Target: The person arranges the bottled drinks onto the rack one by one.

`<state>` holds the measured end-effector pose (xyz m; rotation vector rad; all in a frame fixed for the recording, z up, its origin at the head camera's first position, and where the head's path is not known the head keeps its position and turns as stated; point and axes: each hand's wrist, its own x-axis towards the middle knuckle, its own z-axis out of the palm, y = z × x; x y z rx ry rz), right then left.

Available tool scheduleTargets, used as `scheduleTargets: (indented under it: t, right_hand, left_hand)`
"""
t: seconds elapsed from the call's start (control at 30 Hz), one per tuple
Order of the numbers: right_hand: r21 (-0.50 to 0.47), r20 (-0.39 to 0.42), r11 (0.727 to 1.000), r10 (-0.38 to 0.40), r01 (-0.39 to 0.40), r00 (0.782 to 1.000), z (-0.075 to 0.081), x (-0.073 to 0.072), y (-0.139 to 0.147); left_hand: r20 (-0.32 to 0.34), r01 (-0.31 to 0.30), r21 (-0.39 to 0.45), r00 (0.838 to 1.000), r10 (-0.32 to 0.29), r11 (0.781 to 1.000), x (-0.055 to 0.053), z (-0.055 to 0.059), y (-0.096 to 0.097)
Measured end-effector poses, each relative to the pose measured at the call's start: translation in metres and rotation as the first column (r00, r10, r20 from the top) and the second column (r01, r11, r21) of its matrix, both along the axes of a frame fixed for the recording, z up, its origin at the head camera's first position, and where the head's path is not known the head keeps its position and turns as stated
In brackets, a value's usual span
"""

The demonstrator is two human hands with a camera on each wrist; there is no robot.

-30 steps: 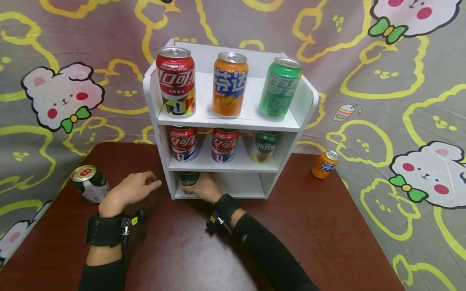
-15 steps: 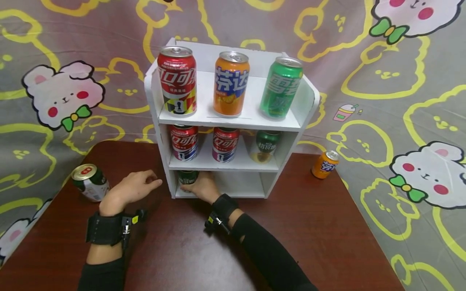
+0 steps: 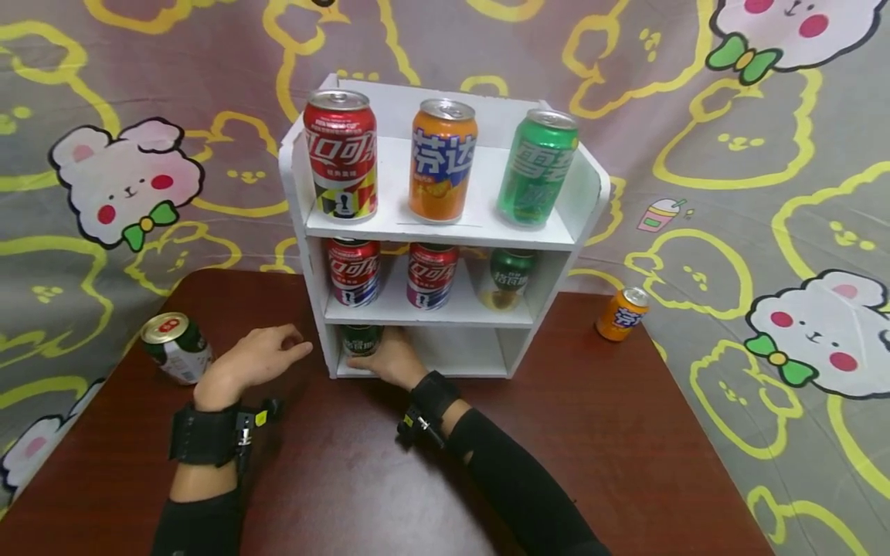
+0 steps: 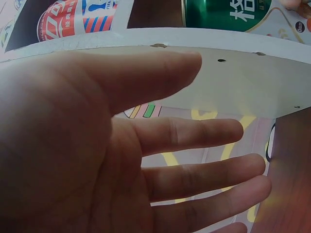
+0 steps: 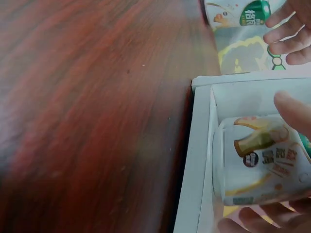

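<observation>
On the left of the rack's bottom shelf stands a green-and-white drink can [image 3: 359, 340]. My right hand [image 3: 395, 361] holds it, the thumb on one side and the fingers on the other, as the right wrist view shows around the can's white lower part [image 5: 262, 160]. My left hand [image 3: 257, 359] hovers just left of the white rack [image 3: 591, 189], touching nothing. In the left wrist view the fingers of that left hand [image 4: 107, 141] are spread and nearly straight. The can's back is hidden.
On the top shelf stand a red can [image 3: 341, 158], an orange can [image 3: 443, 166] and a green can [image 3: 537, 170]. Two red cans [image 3: 354, 270] and a green can [image 3: 510, 278] fill the middle. Another green-and-white can [image 3: 179, 351] and a small orange can [image 3: 621, 315] flank the rack.
</observation>
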<state>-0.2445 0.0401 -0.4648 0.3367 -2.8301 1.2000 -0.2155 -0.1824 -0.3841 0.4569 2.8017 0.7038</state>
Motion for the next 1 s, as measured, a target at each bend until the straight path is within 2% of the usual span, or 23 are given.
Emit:
scheduleTargets:
  t: [0.1, 0.2, 0.33, 0.47, 0.6, 0.73, 0.87, 0.93, 1.0]
  right_hand:
    - [0.026, -0.021, 0.998, 0.054, -0.054, 0.998, -0.003, 0.005, 0.012]
    - [0.094, -0.024, 0.991, 0.093, -0.09, 0.995, -0.001, 0.013, 0.03]
    - [0.193, -0.017, 0.964, 0.191, -0.184, 0.982, 0.006, 0.025, 0.055]
    - [0.22, 0.026, 0.915, 0.34, -0.337, 0.94, 0.016, 0.04, 0.08]
    - [0.171, 0.125, 0.87, 0.446, -0.462, 0.886, 0.024, 0.058, 0.11]
    - [0.151, 0.226, 0.85, 0.467, -0.505, 0.855, 0.03, 0.076, 0.145]
    - [0.119, 0.325, 0.851, 0.453, -0.511, 0.83, 0.035, 0.087, 0.182]
    - [0.088, 0.349, 0.866, 0.437, -0.493, 0.829, 0.036, 0.09, 0.202]
    - [0.08, 0.351, 0.887, 0.402, -0.455, 0.845, 0.036, 0.092, 0.222]
  left_hand:
    - [0.006, -0.003, -0.003, 1.0, 0.003, 1.0, 0.0, -0.001, 0.0]
    - [-0.002, -0.001, 0.002, 1.0, 0.001, 1.0, 0.0, -0.001, 0.0]
    - [-0.003, -0.004, 0.009, 1.0, 0.004, 1.0, -0.001, -0.001, 0.0]
    - [0.003, 0.0, 0.011, 1.0, 0.0, 1.0, -0.002, -0.001, -0.001]
    - [0.003, 0.004, 0.012, 1.0, -0.004, 1.0, -0.003, -0.001, 0.0]
    - [0.01, -0.002, 0.011, 1.0, 0.002, 1.0, -0.004, -0.002, -0.001]
    - [0.011, -0.009, 0.006, 1.0, 0.009, 1.0, -0.004, -0.003, -0.002]
    - [0.005, -0.011, 0.005, 1.0, 0.011, 1.0, -0.003, -0.004, -0.002]
    - [0.005, -0.01, 0.007, 1.0, 0.01, 1.0, -0.002, -0.004, -0.001]
